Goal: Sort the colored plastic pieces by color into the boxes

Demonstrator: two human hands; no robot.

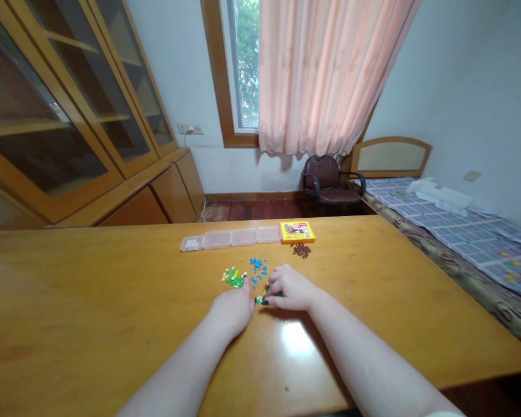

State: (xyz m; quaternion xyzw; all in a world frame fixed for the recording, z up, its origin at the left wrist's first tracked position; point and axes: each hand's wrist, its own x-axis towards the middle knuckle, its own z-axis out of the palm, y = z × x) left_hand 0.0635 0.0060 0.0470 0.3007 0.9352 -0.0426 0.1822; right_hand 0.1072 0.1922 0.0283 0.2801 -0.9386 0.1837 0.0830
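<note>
Clock centred on blue pieces [257, 265]. Clear trays [218, 239] lay at eleven; green-and-yellow pieces [233, 278], nine. Left hand [234, 308], seven: index stretched to that pile, grip could not be told. Small green-and-white piece [259, 300], six, pinched by right hand [292, 288], four. Yellow box [297, 232], one; brown pieces [303, 251], two.

A pink curtain [321, 75] partly covers the window [246, 63] — a maroon chair [323, 172] stands nearby.
</note>
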